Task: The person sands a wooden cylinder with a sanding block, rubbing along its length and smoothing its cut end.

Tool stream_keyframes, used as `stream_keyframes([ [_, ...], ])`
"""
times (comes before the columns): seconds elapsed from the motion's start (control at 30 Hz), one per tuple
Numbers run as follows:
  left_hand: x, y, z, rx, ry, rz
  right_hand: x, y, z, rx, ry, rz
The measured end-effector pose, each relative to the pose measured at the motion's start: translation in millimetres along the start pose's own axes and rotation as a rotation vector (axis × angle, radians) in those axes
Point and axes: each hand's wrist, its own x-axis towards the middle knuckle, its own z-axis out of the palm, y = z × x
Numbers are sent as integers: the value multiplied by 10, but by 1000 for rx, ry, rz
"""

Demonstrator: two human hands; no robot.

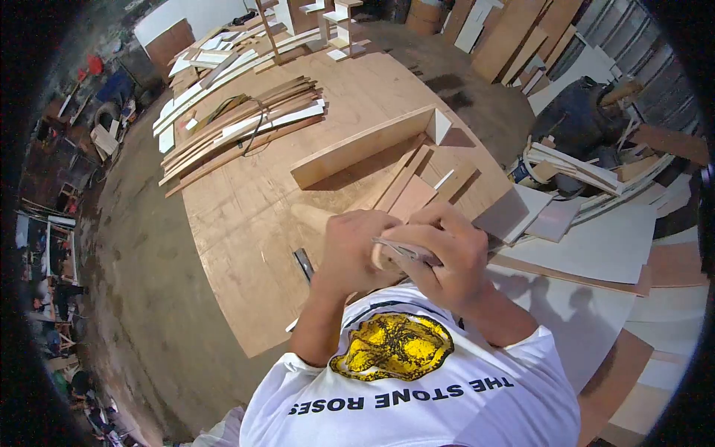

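My left hand (359, 247) is closed around a rounded length of pale wood (311, 217), which points away from me over the table. The wood's near end shows between my two hands, close to my chest. In my right hand (456, 252), fingers curled, is a thin folded sheet (411, 252), greyish and pinkish, that looks like sandpaper. It sits at or against the wood's near end; whether they touch I cannot tell. A dark metal tool (303, 264), its kind unclear, lies left of my left wrist.
Beyond my hands, a long box-like wooden piece (365, 149) lies on the plywood table (231, 238), near short boards (406, 179). Wood strips (246, 130) are piled farther left. White panels (573, 238) and a bucket of offcuts (527, 173) stand at right.
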Motion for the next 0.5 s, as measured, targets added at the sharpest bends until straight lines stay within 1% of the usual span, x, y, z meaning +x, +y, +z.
stream_keyframes([
  [0.13,-22,-1,-121,27,-4,-12,-101,-20,47,21,23,16],
  [0.23,-55,-38,-62,-42,-9,45,33,-118,116,35,14,29],
  [0.33,-138,-72,-70,-57,-40,7,95,-166,171,34,7,2],
  [0.43,-98,-8,-205,22,-52,17,-2,-170,145,38,8,2],
  [0.5,-86,11,-241,29,-23,31,-81,-142,121,52,26,9],
])
